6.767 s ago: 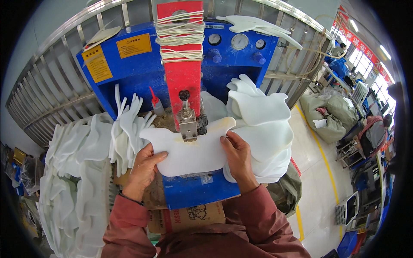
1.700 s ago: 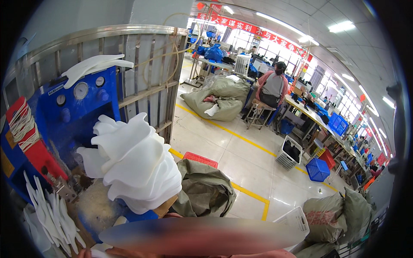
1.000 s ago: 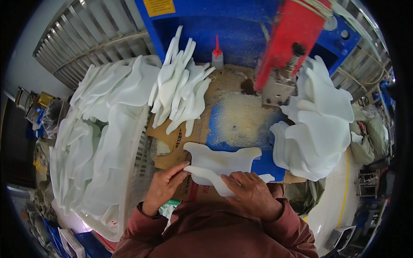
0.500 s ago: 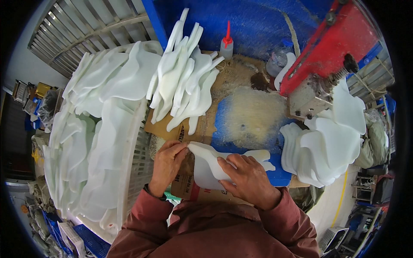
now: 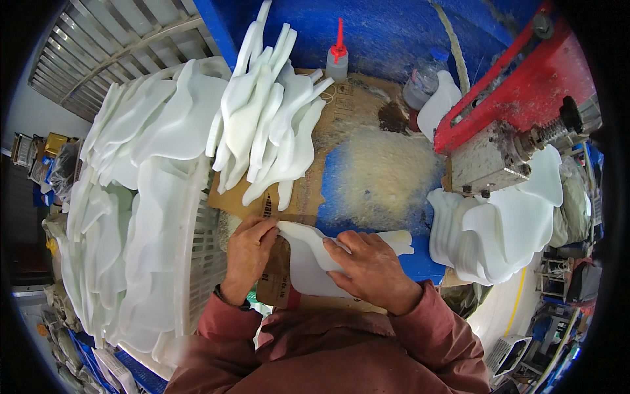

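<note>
A white, wavy-edged flat piece, thick and smooth like foam or plastic, lies across the front of the bench before me. Its left tip is pinched between the thumb and fingers of my left hand. Over its middle curls my right hand, thumb at the near side and fingers on the upper edge. A narrow end of white material sticks out beyond my right knuckles; how it joins the rest is hidden by the hand.
At left stands a slatted white crate heaped with similar white pieces. More lie piled on cardboard. A red-tipped bottle is behind. Right are a red machine arm with a metal block and a stack of white pieces.
The view has shifted a little, so the bench things sit differently in it. At the piece's right side, two ends showed before and one shows now. Both hands keep their hold.
</note>
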Available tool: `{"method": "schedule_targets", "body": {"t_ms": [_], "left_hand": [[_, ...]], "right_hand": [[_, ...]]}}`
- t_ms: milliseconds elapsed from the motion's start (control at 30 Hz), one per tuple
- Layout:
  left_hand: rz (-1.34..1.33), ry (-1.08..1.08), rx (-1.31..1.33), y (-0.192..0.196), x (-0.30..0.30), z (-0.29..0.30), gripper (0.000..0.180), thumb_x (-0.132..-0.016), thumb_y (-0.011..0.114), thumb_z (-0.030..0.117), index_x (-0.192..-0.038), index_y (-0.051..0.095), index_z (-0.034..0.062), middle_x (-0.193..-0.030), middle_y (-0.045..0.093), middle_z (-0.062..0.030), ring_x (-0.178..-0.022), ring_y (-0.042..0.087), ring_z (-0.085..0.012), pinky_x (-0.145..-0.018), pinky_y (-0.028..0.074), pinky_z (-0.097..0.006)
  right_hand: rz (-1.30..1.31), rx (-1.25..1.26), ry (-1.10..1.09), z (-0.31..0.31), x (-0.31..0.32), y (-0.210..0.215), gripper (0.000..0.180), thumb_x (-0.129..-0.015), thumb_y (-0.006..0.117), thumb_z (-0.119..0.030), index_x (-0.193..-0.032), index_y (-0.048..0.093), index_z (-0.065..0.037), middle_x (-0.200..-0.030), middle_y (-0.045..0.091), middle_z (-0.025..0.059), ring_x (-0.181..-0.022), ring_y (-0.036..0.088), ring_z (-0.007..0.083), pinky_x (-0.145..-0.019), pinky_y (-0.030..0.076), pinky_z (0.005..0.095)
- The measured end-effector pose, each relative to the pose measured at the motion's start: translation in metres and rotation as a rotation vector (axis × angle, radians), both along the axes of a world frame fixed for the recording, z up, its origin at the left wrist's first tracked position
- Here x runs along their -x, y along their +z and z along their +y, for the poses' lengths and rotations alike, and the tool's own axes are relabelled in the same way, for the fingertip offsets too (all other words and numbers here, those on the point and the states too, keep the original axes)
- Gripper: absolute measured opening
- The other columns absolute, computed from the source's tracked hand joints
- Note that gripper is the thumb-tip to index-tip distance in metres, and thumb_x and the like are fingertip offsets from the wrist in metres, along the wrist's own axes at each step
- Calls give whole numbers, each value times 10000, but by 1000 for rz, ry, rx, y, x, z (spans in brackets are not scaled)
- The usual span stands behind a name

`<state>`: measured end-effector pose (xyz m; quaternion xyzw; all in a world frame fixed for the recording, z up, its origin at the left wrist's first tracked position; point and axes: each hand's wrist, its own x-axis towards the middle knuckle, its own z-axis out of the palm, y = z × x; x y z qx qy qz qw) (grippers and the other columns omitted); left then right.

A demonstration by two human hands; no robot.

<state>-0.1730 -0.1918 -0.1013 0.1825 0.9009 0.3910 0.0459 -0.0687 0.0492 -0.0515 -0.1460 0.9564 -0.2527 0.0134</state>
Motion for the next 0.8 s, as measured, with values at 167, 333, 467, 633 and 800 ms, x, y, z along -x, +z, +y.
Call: {"method": "schedule_targets", "body": {"t_ms": [167,333,467,633,800], "left_hand": [[-82,17,-33,5,0,3,140,-905,735,77,-1028,753,14,-976,711,-148,-853,700,-332,-758,546,-393],[-83,24,-51,2,3,6,122,-903,752,102,-986,764,13,-902,703,-151,-803,701,-315,-720,541,-376],[-92,24,-20,1,4,6,126,-888,767,121,-971,767,26,-875,700,-149,-780,691,-328,-702,533,-390],[-72,-3,45,0,6,7,126,-873,773,141,-940,757,36,-881,701,-146,-812,679,-358,-716,529,-428],[-21,-19,96,-5,6,10,120,-873,769,143,-936,735,46,-885,695,-146,-850,676,-370,-746,529,-450]], "right_hand": [[-16,-9,0,3,1,-5,526,-812,796,-245,-1277,628,-65,-1132,558,101,-939,625,288,-835,514,416],[-5,-16,0,5,2,-9,513,-807,798,-242,-1262,638,-67,-1118,548,96,-933,627,272,-817,513,407],[-6,-30,-5,5,3,-11,491,-800,800,-234,-1236,651,-65,-1101,541,96,-922,627,268,-797,516,408],[5,-91,-10,4,6,-13,442,-791,798,-230,-1181,678,-59,-1073,549,92,-899,624,262,-779,518,405],[20,-145,-22,2,9,-15,378,-791,780,-217,-1124,712,-54,-1028,545,86,-878,617,255,-766,512,397]]}}
